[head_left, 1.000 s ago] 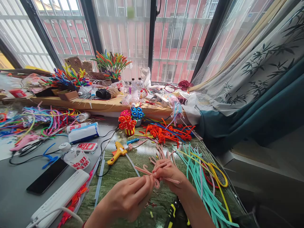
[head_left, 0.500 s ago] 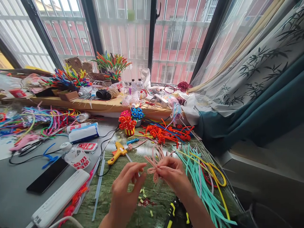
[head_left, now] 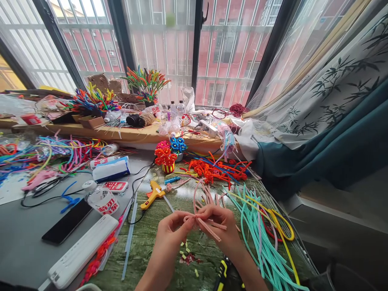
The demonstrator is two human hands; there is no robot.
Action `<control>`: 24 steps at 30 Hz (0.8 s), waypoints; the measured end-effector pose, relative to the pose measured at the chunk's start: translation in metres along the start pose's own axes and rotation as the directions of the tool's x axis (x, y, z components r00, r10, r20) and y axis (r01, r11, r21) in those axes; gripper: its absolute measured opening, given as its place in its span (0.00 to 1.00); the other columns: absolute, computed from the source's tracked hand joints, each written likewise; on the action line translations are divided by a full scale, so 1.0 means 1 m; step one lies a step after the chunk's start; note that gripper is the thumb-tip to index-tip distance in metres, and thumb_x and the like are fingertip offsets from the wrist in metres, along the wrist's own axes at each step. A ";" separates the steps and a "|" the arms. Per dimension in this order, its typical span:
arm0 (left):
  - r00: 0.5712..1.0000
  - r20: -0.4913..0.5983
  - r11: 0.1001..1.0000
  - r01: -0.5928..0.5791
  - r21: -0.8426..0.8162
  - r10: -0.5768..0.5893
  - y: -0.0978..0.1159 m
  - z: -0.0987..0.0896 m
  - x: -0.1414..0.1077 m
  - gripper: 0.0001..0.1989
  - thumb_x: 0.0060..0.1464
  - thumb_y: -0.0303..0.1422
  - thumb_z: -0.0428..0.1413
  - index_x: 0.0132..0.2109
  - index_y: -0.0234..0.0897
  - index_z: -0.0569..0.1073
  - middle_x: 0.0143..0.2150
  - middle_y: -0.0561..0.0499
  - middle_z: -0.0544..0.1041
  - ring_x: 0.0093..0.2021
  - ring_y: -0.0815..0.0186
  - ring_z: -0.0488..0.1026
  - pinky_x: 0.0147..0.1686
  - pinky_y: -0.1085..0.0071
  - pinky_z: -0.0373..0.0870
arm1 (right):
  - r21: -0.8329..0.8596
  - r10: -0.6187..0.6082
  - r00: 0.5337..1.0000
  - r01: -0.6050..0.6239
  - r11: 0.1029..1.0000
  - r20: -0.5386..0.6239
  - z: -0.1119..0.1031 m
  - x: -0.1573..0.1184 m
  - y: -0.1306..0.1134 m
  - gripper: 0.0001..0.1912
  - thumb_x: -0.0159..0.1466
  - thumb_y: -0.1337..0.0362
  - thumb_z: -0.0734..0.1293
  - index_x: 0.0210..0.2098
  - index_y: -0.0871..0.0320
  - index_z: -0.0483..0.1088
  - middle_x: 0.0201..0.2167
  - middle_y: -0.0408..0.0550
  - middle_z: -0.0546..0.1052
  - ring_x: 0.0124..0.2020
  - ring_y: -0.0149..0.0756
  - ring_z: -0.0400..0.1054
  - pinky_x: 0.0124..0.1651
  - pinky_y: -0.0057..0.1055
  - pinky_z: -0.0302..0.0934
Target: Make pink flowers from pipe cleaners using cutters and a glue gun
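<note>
Between both hands is a pale pink pipe-cleaner flower (head_left: 210, 229), with loops at its left and loose ends pointing down to the right. My left hand (head_left: 173, 231) pinches a loop between thumb and fingertips. My right hand (head_left: 220, 226) is closed around the middle of the piece, hiding part of it. Loose pink pipe cleaners (head_left: 208, 196) lie on the green tabletop just behind the fingers. Below the hands are small yellow and dark red scraps (head_left: 189, 257). Yellow-and-black pliers (head_left: 222, 275) lie by my right wrist.
A yellow glue gun (head_left: 154, 195) lies to the left, near a plastic bottle (head_left: 103, 200), a phone (head_left: 67, 221) and a white power strip (head_left: 83, 250). Turquoise pipe cleaners (head_left: 263, 242) spread at right. Red ones (head_left: 209, 169) and a pot of flowers (head_left: 167, 158) stand behind.
My left hand has moved right and taken hold of a loop of the pink flower. The flower has turned, its loose ends now pointing downward. The view has shifted slightly.
</note>
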State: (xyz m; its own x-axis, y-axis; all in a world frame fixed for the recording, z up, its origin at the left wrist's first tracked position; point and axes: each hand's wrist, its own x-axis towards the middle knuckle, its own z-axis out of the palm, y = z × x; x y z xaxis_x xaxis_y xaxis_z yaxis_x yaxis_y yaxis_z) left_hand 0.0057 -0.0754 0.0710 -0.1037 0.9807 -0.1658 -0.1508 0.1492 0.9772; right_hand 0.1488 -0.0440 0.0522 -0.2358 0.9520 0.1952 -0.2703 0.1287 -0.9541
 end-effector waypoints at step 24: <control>0.094 0.664 -0.373 -0.765 0.525 0.741 -0.001 -0.020 0.001 0.17 0.56 0.18 0.44 0.47 0.26 0.73 0.37 0.41 0.78 0.39 0.60 0.73 0.41 0.66 0.72 | 0.373 0.341 0.929 -0.369 0.851 0.142 0.005 0.010 -0.010 0.07 0.42 0.68 0.76 0.16 0.59 0.74 0.14 0.40 0.71 0.17 0.27 0.61 0.22 0.25 0.53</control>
State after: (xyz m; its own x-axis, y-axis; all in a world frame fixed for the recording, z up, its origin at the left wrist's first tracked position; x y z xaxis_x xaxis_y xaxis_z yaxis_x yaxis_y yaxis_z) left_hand -0.0138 -0.0766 0.0672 0.5317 0.2870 0.7968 0.6518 -0.7394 -0.1686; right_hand 0.1449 -0.0373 0.0646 -0.4436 0.8893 -0.1114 -0.4917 -0.3453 -0.7994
